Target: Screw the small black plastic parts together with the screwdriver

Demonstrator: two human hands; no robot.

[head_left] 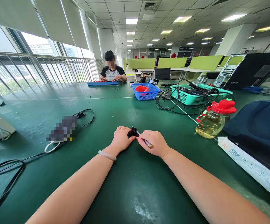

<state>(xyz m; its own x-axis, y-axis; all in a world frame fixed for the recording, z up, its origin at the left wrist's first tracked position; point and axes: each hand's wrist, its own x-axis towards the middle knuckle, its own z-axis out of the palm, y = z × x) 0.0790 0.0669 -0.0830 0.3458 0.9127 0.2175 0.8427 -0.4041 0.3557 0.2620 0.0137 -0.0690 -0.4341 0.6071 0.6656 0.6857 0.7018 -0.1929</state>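
Observation:
Both my hands rest on the green table point(130, 186), close together in the middle. My left hand point(121, 138) is closed around a small black part point(132, 133), with a pale bangle on the wrist. My right hand point(154, 142) pinches a thin pen-like tool point(146, 142) whose tip points at the black part; its back end sticks out toward me.
A bottle of yellow liquid with a red lid point(213, 119) lies at right beside a dark bag point(258, 124) and a white packet point(249, 165). A blue basket point(146, 91) and teal basket point(195, 95) with cables sit behind. Cables point(6, 174) trail left. A person point(112, 71) sits across.

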